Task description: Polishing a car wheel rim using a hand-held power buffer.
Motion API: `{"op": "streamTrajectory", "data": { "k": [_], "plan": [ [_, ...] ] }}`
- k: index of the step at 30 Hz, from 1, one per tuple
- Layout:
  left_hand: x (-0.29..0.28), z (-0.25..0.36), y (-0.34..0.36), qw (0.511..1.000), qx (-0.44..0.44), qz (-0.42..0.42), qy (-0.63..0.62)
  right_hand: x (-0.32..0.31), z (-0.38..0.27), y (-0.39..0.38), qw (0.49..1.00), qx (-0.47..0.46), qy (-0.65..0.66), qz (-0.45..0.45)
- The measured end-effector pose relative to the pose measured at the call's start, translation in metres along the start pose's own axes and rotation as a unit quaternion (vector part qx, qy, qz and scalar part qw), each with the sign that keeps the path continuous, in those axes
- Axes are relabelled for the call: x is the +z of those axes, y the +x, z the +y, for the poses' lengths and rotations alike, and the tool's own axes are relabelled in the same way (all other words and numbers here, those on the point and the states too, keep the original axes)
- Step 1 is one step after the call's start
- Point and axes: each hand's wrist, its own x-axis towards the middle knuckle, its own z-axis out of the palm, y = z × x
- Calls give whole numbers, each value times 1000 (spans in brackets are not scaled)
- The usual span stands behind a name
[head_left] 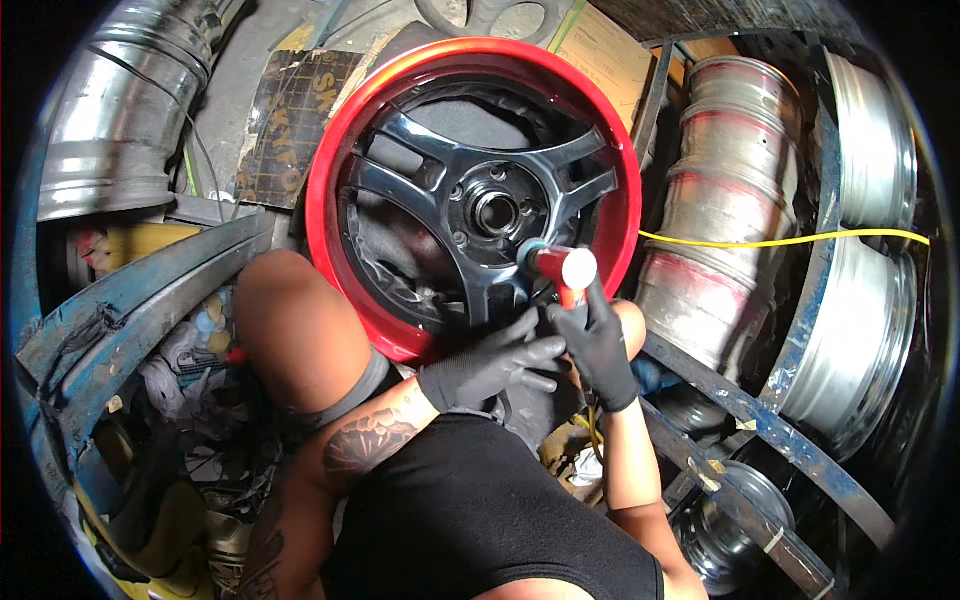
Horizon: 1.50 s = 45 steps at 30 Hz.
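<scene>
A car wheel [325, 190] with a glossy red lip and black three-armed spokes stands tilted in front of my knees. My right hand [602, 355], in a black glove, is wrapped round the handle of a small red polisher [573, 288] with a white round end. The polisher's round bluish pad [531, 250] is at the lower right of the wheel's hub, by the spokes; whether it touches cannot be told. Beside the handle, my gloved left hand [490, 366] has its fingers stretched apart and holds nothing I can see.
Stacked silver and red-stained rims [725, 200] stand on the right, behind a blue metal rack [740, 400]. A yellow hose [790, 242] crosses them. On the left are more chrome rims [110, 130], a blue frame [150, 290] and clutter. Cardboard [285, 120] lies beyond the wheel.
</scene>
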Motion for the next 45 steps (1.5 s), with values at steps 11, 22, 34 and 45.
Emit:
{"op": "streamTrajectory", "data": {
  "k": [11,22,34,45],
  "plan": [
    [7,-11,-2,989,40,92,105,31,-12,-10,999,-47,6,-7],
    [-20,-55,4,947,107,174,249,39,-8,-6,998,-62,12,-23],
    [0,-46,-7,934,228,197,189,43,-13,-12,994,-82,64,-42],
    [0,-98,-36,963,-8,156,218,31,26,-85,979,-114,58,-157]
  ]
}}
